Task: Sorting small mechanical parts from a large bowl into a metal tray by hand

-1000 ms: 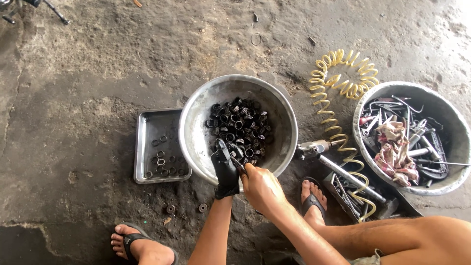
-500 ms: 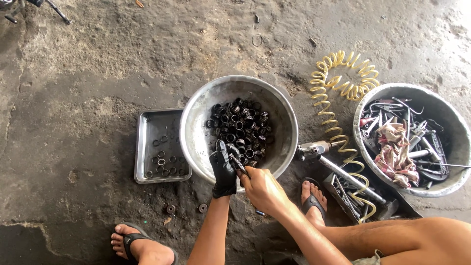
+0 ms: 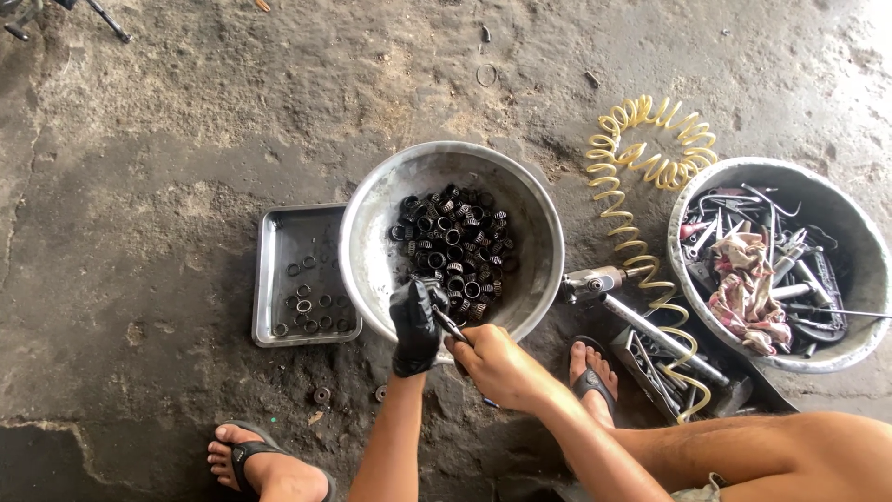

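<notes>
A small dark metal ring [image 3: 429,296] is gripped by the black-gloved left hand [image 3: 414,327] at the 6 o'clock rim of the large round steel basin [image 3: 534,209]. A thin metal tool [image 3: 452,325] is clasped by the bare right hand [image 3: 500,364], tip approx. at the ring. Judged early: a few rings lie in the flat square steel tray [image 3: 279,232] at 9 o'clock vs. the heap of dark rings [image 3: 455,246] left in the basin.

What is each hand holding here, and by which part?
The gloved left hand grips a small dark part, mostly hidden. The bare right hand holds a thin metal tool by its handle end.
</notes>
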